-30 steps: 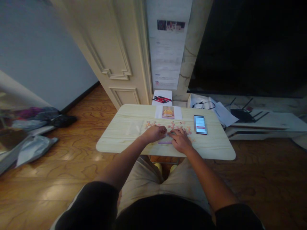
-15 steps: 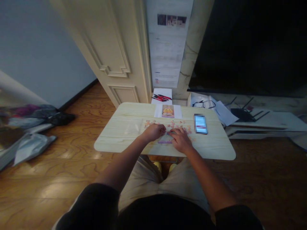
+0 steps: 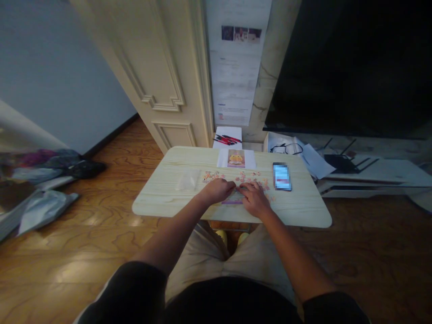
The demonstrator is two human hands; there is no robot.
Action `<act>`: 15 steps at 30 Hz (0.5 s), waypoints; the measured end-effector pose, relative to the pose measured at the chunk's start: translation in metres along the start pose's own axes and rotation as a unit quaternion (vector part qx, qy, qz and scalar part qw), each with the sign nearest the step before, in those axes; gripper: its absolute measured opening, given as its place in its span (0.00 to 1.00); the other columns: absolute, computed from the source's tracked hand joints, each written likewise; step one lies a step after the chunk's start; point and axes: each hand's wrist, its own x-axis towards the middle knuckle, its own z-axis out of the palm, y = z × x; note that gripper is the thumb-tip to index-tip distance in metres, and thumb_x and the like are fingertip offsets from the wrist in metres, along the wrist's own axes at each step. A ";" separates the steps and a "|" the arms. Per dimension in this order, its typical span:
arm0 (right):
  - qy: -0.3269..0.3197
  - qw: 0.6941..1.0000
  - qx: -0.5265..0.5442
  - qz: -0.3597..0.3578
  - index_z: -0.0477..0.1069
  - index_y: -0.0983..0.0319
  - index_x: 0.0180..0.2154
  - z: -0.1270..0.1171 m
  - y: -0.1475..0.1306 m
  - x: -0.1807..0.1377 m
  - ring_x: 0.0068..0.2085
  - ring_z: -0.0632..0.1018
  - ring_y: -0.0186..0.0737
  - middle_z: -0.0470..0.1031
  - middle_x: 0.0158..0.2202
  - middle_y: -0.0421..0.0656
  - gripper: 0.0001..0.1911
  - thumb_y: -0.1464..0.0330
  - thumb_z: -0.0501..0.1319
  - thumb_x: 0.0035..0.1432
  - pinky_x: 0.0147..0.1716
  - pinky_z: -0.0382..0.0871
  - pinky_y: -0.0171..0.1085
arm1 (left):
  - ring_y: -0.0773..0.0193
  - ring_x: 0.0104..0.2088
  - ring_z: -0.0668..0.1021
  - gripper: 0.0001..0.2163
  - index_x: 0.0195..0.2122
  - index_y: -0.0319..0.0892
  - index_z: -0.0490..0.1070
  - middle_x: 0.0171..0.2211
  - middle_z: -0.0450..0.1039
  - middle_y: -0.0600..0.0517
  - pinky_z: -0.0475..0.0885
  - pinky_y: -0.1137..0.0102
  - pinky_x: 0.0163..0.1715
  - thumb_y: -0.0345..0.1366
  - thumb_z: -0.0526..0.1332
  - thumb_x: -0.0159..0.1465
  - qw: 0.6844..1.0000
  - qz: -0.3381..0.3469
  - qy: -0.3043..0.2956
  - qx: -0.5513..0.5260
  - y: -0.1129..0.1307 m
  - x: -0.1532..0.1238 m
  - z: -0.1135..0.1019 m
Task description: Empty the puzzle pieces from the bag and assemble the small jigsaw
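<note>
Small pinkish-orange jigsaw pieces (image 3: 212,176) lie loose on a pale wood-grain folding table (image 3: 162,198). More of them spread behind and beside my right hand (image 3: 255,199), which rests on the table with its fingers reaching forward and somewhat apart. My left hand (image 3: 218,191) is closed in a pinch, its fingertips almost meeting those of the right. Whatever the pinch holds is too small to make out. Between my wrists shows a purple strip of joined puzzle (image 3: 232,202), mostly hidden by the hands. Behind it lies a printed picture (image 3: 236,157) of a yellow figure.
A phone (image 3: 282,176) lies on the table's right side, a clear plastic bag (image 3: 189,180) on its left. Beyond the far edge are red and black pens (image 3: 227,140) on paper, eyeglasses (image 3: 286,148) and a black router (image 3: 340,162). A large dark screen (image 3: 354,67) stands at the right.
My left hand has shifted slightly right and turned, its fingertips now closer to the right hand's. The right hand stays nearly in place. The view has tilted up slightly.
</note>
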 end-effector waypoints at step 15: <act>0.026 0.999 0.021 0.001 0.75 0.59 0.59 0.001 0.001 -0.001 0.59 0.65 0.51 0.74 0.60 0.44 0.25 0.72 0.56 0.62 0.65 0.54 0.50 | 0.59 0.46 0.81 0.16 0.55 0.43 0.77 0.46 0.79 0.45 0.75 0.67 0.49 0.30 0.55 0.70 0.998 0.029 0.051 -0.004 -0.004 -0.011 0.009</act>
